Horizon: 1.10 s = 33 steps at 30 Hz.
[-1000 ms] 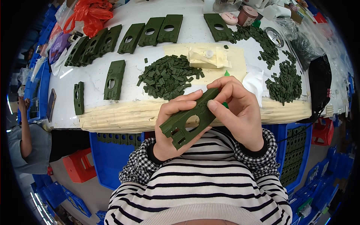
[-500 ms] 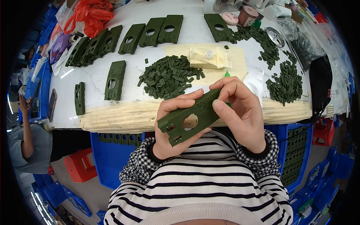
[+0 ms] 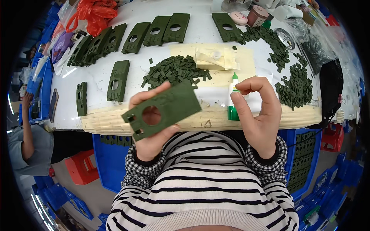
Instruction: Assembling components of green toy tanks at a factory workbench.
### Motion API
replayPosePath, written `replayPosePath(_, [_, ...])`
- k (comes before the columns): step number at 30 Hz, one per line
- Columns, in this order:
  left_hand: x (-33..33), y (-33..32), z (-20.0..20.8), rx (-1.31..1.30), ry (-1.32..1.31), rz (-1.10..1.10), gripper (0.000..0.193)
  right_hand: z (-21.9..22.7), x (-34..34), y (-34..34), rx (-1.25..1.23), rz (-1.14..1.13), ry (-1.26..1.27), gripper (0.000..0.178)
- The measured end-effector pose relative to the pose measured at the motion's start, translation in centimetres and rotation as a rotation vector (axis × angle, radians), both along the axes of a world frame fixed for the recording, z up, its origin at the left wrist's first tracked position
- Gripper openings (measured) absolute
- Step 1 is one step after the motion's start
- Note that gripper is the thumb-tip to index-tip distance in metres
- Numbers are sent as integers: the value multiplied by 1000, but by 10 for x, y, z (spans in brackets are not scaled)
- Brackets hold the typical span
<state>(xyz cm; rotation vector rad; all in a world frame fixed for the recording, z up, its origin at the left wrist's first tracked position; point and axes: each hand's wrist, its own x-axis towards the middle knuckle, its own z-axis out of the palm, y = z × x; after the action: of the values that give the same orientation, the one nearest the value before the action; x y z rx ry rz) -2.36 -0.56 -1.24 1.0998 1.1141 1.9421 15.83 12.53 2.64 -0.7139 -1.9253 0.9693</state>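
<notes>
My left hand (image 3: 151, 133) grips a flat dark green plastic plate (image 3: 163, 110) with a round hole, tilted up over my lap. My right hand (image 3: 257, 111) is off the plate and held apart to its right, thumb and fingers curled with nothing visible between them. Just behind that hand a small glue bottle (image 3: 232, 100) with a green tip and base stands on the table edge. A heap of small green pieces (image 3: 175, 71) lies on the white table (image 3: 200, 30) beyond the plate.
More green plates (image 3: 156, 30) lie in rows at the back, two (image 3: 117, 80) at the left. Further green pieces (image 3: 296, 82) are piled at the right beside a black bag (image 3: 329, 86). Red bags (image 3: 91, 13) sit back left. Blue crates (image 3: 111, 158) stand below; another person (image 3: 29, 142) is at left.
My right hand has let go of the green plate and drawn off to the right. My left hand has turned the plate flatter toward the camera and raised it.
</notes>
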Motion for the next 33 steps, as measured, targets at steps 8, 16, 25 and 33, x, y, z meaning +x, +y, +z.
replayPosePath(8, [-8, -9, 5, -34, -36, 222, 72, -16, -36, -1, 491, 80, -401, 7])
replayPosePath(16, [-6, -7, 4, -20, -63, 178, 70, -20, -59, 3, 481, 63, -565, 10])
replayPosePath(25, [-6, -5, 5, -31, -76, 187, 68, -18, -55, 0, 705, 128, -613, 5])
replayPosePath(33, [-6, -6, 4, -19, -95, 203, 67, -15, -52, 2, 828, 185, -650, 3])
